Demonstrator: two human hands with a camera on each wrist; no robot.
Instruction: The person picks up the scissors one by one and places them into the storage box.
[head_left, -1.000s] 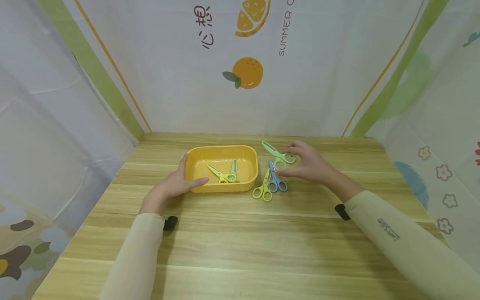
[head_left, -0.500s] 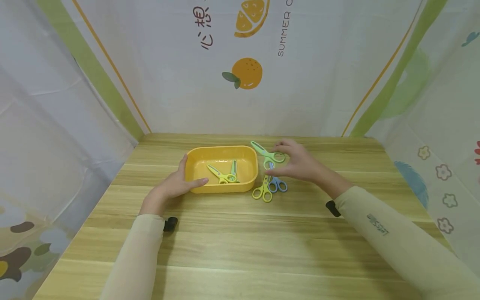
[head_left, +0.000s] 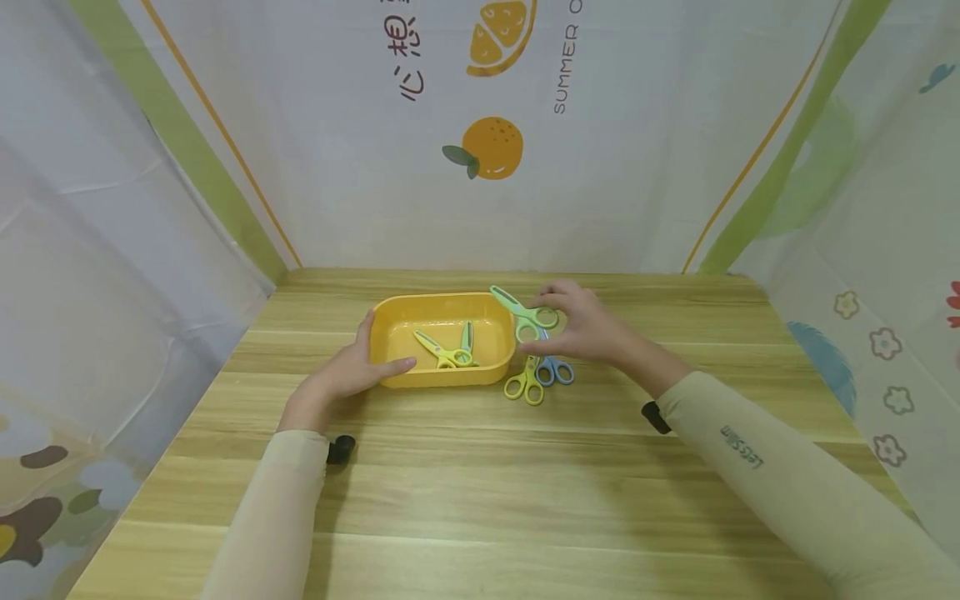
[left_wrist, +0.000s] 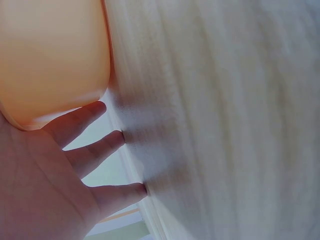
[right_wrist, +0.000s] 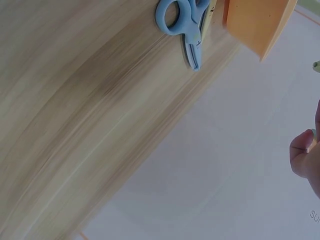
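Note:
A yellow box [head_left: 442,378] stands on the table; my left hand [head_left: 347,364] holds its left end, thumb over the near rim and fingers outside. In the left wrist view, spread fingers [left_wrist: 75,125] reach under the box's rounded corner to the tabletop. My right hand [head_left: 581,323] pinches light green scissors [head_left: 524,314] by the handles, their blades above the box's right rim. Inside the box lie yellow scissors [head_left: 447,352] and green scissors [head_left: 467,337]. Blue scissors [head_left: 553,360] and another yellow pair [head_left: 529,373] rest on the table below my right hand.
The wood-grain table [head_left: 480,483] reaches back to a white printed curtain [head_left: 600,183]. Curtains also hang along the left and right sides. A black wrist camera [head_left: 341,449] sits at my left wrist, another [head_left: 656,417] at my right.
My right hand has carried the light green scissors leftward, from the table right of the box to above its right rim. The left hand and box stay in place.

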